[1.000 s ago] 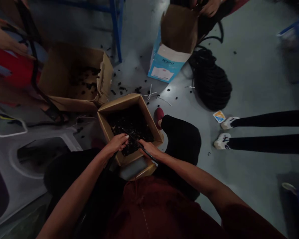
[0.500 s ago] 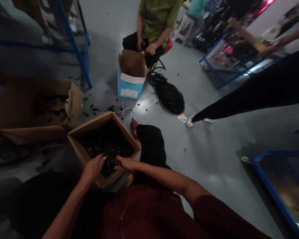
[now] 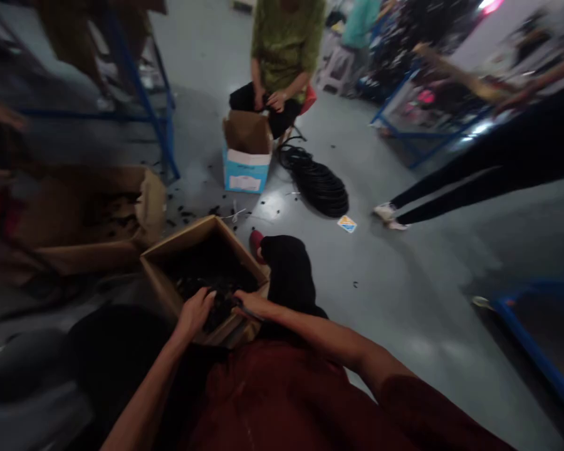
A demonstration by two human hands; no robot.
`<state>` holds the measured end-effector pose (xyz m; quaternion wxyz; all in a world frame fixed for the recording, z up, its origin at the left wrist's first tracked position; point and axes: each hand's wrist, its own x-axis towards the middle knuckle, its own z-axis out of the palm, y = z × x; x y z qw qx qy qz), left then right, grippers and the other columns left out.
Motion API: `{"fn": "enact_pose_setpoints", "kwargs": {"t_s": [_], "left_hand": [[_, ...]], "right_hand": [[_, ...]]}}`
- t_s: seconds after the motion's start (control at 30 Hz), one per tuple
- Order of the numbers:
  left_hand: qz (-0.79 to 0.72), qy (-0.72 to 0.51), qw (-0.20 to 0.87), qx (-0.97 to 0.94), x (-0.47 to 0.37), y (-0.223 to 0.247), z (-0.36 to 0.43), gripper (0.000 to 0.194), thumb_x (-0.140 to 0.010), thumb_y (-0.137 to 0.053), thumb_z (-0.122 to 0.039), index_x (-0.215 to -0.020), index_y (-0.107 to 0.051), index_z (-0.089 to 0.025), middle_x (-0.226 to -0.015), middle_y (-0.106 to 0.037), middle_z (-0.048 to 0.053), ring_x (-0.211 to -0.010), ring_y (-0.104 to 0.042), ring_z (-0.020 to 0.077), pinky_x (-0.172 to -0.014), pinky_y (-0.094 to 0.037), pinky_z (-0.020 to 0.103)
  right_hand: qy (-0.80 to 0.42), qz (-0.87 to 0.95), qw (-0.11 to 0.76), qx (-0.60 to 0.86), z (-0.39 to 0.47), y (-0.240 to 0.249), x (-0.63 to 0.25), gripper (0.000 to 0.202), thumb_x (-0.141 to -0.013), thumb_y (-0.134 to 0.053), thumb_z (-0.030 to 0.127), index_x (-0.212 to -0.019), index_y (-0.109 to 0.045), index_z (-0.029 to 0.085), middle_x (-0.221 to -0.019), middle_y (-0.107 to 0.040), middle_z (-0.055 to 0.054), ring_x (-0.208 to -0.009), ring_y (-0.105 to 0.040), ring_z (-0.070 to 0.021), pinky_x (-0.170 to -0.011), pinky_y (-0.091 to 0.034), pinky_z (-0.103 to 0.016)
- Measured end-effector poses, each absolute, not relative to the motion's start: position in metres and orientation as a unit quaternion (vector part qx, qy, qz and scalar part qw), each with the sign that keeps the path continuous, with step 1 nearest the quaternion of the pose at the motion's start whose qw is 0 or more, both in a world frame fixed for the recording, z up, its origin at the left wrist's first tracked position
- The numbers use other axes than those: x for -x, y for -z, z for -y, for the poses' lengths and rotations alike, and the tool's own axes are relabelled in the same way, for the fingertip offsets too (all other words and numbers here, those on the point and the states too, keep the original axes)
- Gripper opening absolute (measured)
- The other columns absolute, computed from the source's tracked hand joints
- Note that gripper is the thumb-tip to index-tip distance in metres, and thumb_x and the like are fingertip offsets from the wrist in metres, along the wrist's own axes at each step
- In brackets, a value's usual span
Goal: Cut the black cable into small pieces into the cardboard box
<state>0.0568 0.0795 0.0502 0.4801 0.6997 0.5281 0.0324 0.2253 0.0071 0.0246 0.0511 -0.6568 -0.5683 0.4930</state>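
Note:
Both hands are over the near part of an open cardboard box (image 3: 169,289), which holds a dark heap of small black pieces (image 3: 192,285). My left hand (image 3: 198,310) has its fingers curled together at a dark bit; what it pinches is too dark to name. Close beside it, my right hand (image 3: 251,304) is closed around a black tube (image 3: 255,315), part of which runs back under the hand toward my lap. The fingertips of both hands are blurred against the dark contents.
A larger cardboard box (image 3: 89,250) with black pieces stands left. Ahead, a seated person (image 3: 286,50) is behind a blue-and-white box (image 3: 247,169), beside a coil of black tubing (image 3: 319,185). A person (image 3: 493,163) stands right. Blue frames (image 3: 167,141) flank the area; black scraps litter the floor.
The view has shifted slightly, so the near box and my hands appear farther right. The standing person's feet have moved right, away from the card on the floor. My hands keep their hold.

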Motion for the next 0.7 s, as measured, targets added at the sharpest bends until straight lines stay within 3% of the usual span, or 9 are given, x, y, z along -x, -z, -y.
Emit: {"fn": "enact_pose_setpoints", "kwargs": {"t_s": [0.03,0.1,0.23,0.37,0.5,0.7], "left_hand": [[-0.541,-0.035,0.5,-0.676,-0.054,-0.048,-0.077,0.03,-0.084,-0.038,-0.043,-0.082,-0.054,-0.018,-0.064,-0.056,0.002,-0.057,-0.054,0.0138,-0.052,-0.039,0.022],[-0.531,-0.07,0.646,-0.544,-0.045,-0.042,-0.072,0.039,-0.085,-0.034,-0.049,-0.08,-0.053,-0.014,-0.057,-0.049,0.0,-0.045,-0.042,0.0087,-0.043,-0.032,0.02],[-0.476,-0.135,0.804,-0.331,-0.025,-0.033,-0.066,0.036,-0.079,-0.05,-0.045,-0.091,-0.053,-0.011,-0.067,-0.051,0.001,-0.046,-0.04,0.0048,-0.041,-0.032,0.016],[-0.432,-0.125,0.848,-0.282,-0.013,-0.026,-0.065,0.035,-0.075,-0.06,-0.04,-0.092,-0.054,-0.01,-0.066,-0.045,-0.002,-0.042,-0.032,0.001,-0.034,-0.021,0.012],[-0.424,-0.108,0.856,-0.276,-0.013,-0.014,-0.064,0.035,-0.075,-0.061,-0.038,-0.093,-0.055,-0.009,-0.064,-0.043,-0.003,-0.041,-0.031,0.0,-0.034,-0.02,0.012],[-0.432,-0.106,0.854,-0.27,-0.015,-0.011,-0.064,0.034,-0.078,-0.055,-0.034,-0.1,-0.056,-0.008,-0.065,-0.044,-0.002,-0.041,-0.033,0.0005,-0.034,-0.02,0.012]], "right_hand": [[-0.48,0.577,0.042,0.659,-0.005,-0.023,-0.224,0.036,-0.078,-0.053,0.036,-0.109,-0.052,0.019,-0.091,-0.063,-0.006,-0.079,-0.058,-0.0195,-0.065,-0.04,-0.026],[-0.465,0.599,0.038,0.651,-0.003,-0.019,-0.221,0.034,-0.08,-0.051,0.033,-0.111,-0.05,0.019,-0.091,-0.063,-0.006,-0.078,-0.058,-0.018,-0.063,-0.038,-0.024],[-0.431,0.641,0.033,0.634,0.0,-0.012,-0.215,0.028,-0.082,-0.047,0.033,-0.107,-0.052,0.021,-0.082,-0.063,-0.004,-0.072,-0.058,-0.0161,-0.06,-0.034,-0.022],[-0.418,0.649,0.009,0.636,0.006,-0.006,-0.212,0.027,-0.083,-0.046,0.034,-0.106,-0.053,0.021,-0.075,-0.062,-0.003,-0.066,-0.057,-0.0162,-0.056,-0.032,-0.022],[-0.421,0.64,0.004,0.643,0.009,0.002,-0.211,0.024,-0.081,-0.047,0.032,-0.101,-0.055,0.022,-0.074,-0.062,-0.002,-0.067,-0.057,-0.0157,-0.058,-0.033,-0.021],[-0.493,0.547,0.132,0.663,0.005,0.015,-0.21,0.023,-0.077,-0.049,0.038,-0.09,-0.053,0.02,-0.066,-0.056,0.002,-0.06,-0.053,-0.0134,-0.057,-0.039,-0.023]]}}
